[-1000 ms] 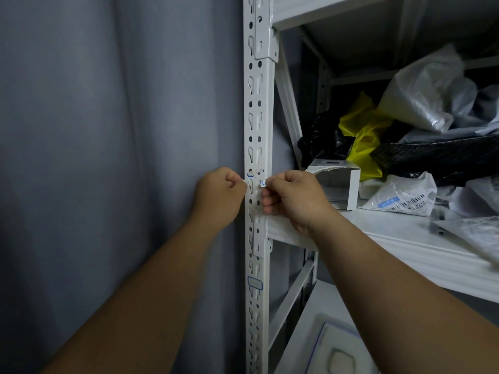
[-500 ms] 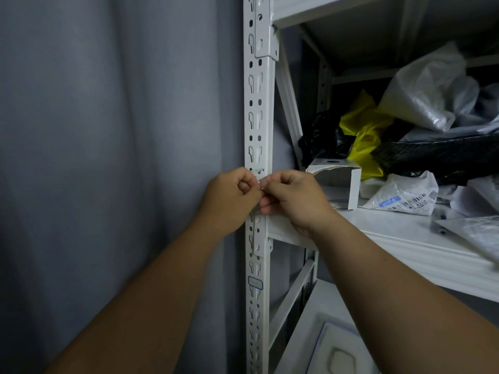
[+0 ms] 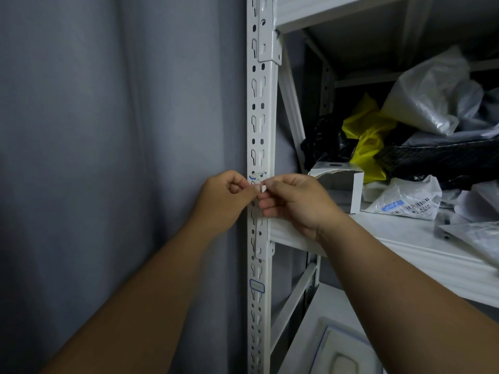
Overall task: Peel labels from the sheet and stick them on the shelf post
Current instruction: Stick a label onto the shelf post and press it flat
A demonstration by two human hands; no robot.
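Note:
The white slotted shelf post (image 3: pixel 260 112) runs top to bottom in the middle of the view. A blue-edged label (image 3: pixel 258 176) sits partly stuck on it just above my hands, and another blue-outlined label (image 3: pixel 256 286) is stuck lower down. My left hand (image 3: pixel 225 198) and my right hand (image 3: pixel 293 199) meet in front of the post with fingers curled, pinching a small white scrap of label paper (image 3: pixel 263 188) between their fingertips. Most of the scrap is hidden by my fingers.
A grey curtain (image 3: pixel 121 157) hangs left of the post. The white shelf (image 3: pixel 405 255) on the right carries an open white carton (image 3: pixel 339 184), yellow, black and white plastic bags and a barcoded packet (image 3: pixel 405 203). A white tray (image 3: pixel 340 352) lies below.
A second ago my hands were apart either side of the post; they came together in front of it. The small white scrap now shows between the fingertips and the upper label is uncovered.

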